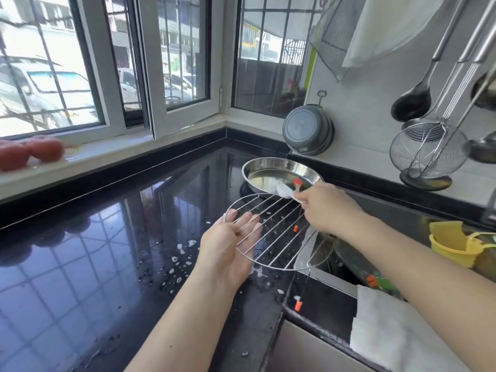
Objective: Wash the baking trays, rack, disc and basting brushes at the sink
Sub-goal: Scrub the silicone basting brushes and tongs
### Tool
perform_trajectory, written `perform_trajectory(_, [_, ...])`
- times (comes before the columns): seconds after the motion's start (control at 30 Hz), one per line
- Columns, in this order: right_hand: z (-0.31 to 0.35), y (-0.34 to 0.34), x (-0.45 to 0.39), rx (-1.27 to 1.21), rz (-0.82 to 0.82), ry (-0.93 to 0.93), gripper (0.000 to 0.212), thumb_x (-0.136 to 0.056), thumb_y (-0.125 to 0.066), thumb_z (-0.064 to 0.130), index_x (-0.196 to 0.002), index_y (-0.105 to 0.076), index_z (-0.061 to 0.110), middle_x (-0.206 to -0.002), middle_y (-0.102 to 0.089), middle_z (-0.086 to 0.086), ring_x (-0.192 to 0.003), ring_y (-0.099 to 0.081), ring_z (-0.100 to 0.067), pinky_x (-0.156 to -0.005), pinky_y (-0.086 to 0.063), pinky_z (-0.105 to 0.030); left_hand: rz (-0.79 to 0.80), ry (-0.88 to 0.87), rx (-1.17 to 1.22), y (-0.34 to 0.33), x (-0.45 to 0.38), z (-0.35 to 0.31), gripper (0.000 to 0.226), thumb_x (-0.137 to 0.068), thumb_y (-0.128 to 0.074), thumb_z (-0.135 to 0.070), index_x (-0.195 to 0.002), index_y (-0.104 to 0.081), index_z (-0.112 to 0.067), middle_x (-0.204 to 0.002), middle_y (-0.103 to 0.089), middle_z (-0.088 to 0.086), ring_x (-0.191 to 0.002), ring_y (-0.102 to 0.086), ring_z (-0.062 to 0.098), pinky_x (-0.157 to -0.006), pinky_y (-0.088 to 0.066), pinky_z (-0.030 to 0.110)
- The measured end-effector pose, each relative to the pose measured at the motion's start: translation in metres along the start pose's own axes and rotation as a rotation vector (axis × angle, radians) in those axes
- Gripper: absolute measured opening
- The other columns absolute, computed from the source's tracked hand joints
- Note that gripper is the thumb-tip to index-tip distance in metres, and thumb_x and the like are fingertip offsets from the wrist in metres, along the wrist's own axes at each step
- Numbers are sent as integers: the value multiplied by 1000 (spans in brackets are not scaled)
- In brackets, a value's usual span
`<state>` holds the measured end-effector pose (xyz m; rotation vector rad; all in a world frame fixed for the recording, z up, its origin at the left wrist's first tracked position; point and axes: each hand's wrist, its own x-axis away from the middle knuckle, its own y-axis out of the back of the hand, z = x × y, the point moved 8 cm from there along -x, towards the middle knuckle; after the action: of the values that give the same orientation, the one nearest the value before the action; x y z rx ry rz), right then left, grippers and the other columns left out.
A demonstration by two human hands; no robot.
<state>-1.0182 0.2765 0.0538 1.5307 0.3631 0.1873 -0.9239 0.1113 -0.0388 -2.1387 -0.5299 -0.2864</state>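
Observation:
A round wire rack with orange-tipped legs hovers over the black counter at the sink's left edge. My left hand lies palm up beneath its near-left side, fingers straight under the wires. My right hand pinches a small white cloth against the rack's far rim. Just behind the rack, a round steel baking tray rests on the counter with a little water in it. No brushes or disc are clearly visible.
The sink opens under my right forearm, with a yellow container at its far side and a white towel on its front edge. A grey pan leans on the wall; a strainer and ladles hang right. Foam flecks dot the counter.

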Motion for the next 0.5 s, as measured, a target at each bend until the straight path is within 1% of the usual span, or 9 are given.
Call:
perform_trajectory(0.07, [17, -4, -1, -56, 9, 68, 48, -102, -44, 19, -141, -54, 45, -115, -46, 2, -97, -57, -26, -79, -48, -37, -9, -3, -24, 1, -2, 0, 49, -100, -26, 17, -139, -49, 0, -131, -62, 26, -113, -70, 37, -93, -59, 41])
perform_trajectory(0.13, [37, -9, 4, -93, 33, 143, 47, -104, -43, 20, -141, -54, 45, -121, -50, 0, -103, -59, -27, -84, -51, -40, -20, -9, -31, 2, -2, 0, 51, -99, -24, 19, -140, -48, 0, -134, -60, 27, -114, -68, 39, -93, -59, 43])
perform_trajectory(0.17, [38, -9, 2, -87, 36, 122, 48, -103, -43, 19, -141, -55, 46, -128, -52, -2, -108, -59, -29, -86, -52, -41, -22, -11, -31, 1, -2, -1, 52, -99, -24, 19, -140, -48, 0, -135, -59, 27, -115, -68, 40, -92, -59, 44])
perform_trajectory(0.2, [33, -7, -3, -79, 23, 64, 50, -101, -44, 17, -140, -56, 46, -132, -53, -2, -109, -59, -30, -84, -52, -40, -22, -9, -29, 1, -1, -1, 52, -98, -23, 20, -139, -48, 0, -135, -58, 27, -116, -67, 41, -92, -59, 46])
perform_trajectory(0.27, [23, 1, -9, -37, -27, -42, 51, -97, -47, 14, -137, -60, 43, -132, -55, -4, -105, -61, -32, -79, -52, -38, -16, -6, -17, 1, 0, 0, 55, -96, -22, 22, -138, -48, -1, -136, -57, 28, -118, -65, 43, -93, -58, 49])
perform_trajectory(0.33, [41, 4, -8, -12, -18, 7, 49, -96, -50, 13, -137, -61, 38, -128, -58, -7, -100, -62, -32, -79, -53, -38, -24, -13, -13, 0, 1, 0, 57, -95, -20, 22, -139, -48, -2, -138, -56, 28, -120, -63, 43, -97, -57, 52])
perform_trajectory(0.4, [66, -3, -1, -38, 20, 114, 50, -99, -48, 14, -139, -59, 41, -133, -57, -7, -99, -62, -31, -78, -51, -37, -28, -12, -16, 0, 2, 1, 58, -97, -20, 21, -145, -45, -2, -141, -54, 27, -123, -62, 43, -100, -55, 55])
perform_trajectory(0.43, [66, -4, -1, -36, 19, 106, 50, -98, -48, 13, -139, -60, 39, -134, -57, -8, -99, -62, -31, -78, -50, -36, -32, -12, -10, 0, 3, 1, 57, -100, -20, 19, -148, -43, -2, -143, -54, 26, -123, -62, 43, -100, -55, 55])
perform_trajectory(0.5, [45, 6, -5, -5, -34, -15, 47, -93, -48, 10, -131, -65, 30, -127, -59, -9, -93, -60, -31, -78, -53, -38, -42, -17, 13, 1, 3, 0, 56, -102, -21, 16, -150, -42, -5, -143, -55, 23, -118, -65, 40, -100, -55, 55])
